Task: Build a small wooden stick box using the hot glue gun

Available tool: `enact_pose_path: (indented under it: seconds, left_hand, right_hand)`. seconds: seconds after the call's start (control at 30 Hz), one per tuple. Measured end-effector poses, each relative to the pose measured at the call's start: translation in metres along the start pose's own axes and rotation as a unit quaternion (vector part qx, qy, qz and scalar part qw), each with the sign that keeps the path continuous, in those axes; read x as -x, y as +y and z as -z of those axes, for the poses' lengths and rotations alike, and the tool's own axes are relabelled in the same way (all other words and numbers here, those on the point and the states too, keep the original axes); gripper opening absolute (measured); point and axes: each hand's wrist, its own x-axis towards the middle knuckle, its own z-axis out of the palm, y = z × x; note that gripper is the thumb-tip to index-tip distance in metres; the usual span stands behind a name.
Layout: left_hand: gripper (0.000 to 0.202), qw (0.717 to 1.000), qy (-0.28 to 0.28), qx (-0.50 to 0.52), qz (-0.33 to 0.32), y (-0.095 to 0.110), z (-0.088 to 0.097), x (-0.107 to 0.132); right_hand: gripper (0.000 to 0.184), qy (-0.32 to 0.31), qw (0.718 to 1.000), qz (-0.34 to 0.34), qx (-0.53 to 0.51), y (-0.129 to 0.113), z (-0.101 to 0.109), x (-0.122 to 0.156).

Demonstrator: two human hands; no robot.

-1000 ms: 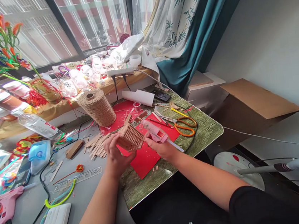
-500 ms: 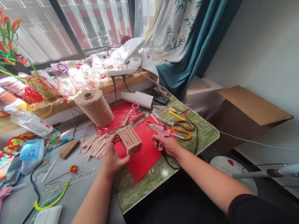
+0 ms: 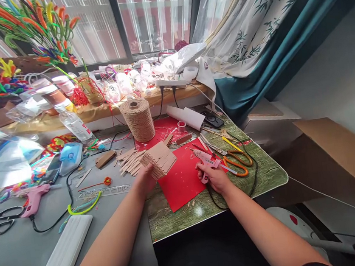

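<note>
My left hand [image 3: 146,178] grips a small box made of wooden craft sticks [image 3: 161,157], held tilted above a red sheet [image 3: 183,183]. One flat face of the box is turned up toward me, and its stacked stick edges show on the near left side. In my right hand [image 3: 216,176] is a pink hot glue gun [image 3: 206,160], its nozzle pointing up and left toward the box but apart from it. A white glue stick pokes out of the gun's rear. Loose craft sticks [image 3: 131,161] lie in a pile behind my left hand.
A twine spool [image 3: 138,122] stands behind the box. Orange-handled scissors [image 3: 240,162] lie right of the glue gun. A second pink glue gun [image 3: 36,198], black scissors [image 3: 4,219] and a white power strip [image 3: 64,252] rest at left. A bottle [image 3: 77,125] leans near the sill.
My left hand has turned the box, so a flat face now shows instead of the ribbed side. The view has swung left. My right hand still holds the glue gun.
</note>
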Motion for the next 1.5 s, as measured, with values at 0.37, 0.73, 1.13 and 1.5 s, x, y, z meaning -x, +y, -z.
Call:
enact_pose_path:
  seconds: [0.37, 0.73, 1.13, 1.5]
  left_hand:
    - [0.08, 0.997, 0.038, -0.004, -0.061, 0.005, -0.005, -0.006]
    - [0.128, 0.679, 0.109, -0.624, -0.371, 0.026, -0.007, 0.01]
    - [0.088, 0.736, -0.019, -0.642, -0.217, 0.018, -0.022, 0.007]
    - [0.119, 0.869, -0.002, -0.481, -0.114, 0.027, 0.003, 0.005]
  right_hand:
    - [0.034, -0.01, 0.999, 0.028, 0.022, 0.001, -0.003, 0.001]
    - [0.036, -0.003, 1.0, 0.012, -0.017, -0.001, -0.001, -0.001]
    - [0.036, 0.004, 1.0, 0.005, -0.019, -0.001, -0.001, -0.004]
    - [0.039, 0.007, 1.0, 0.001, -0.004, -0.006, -0.003, 0.0]
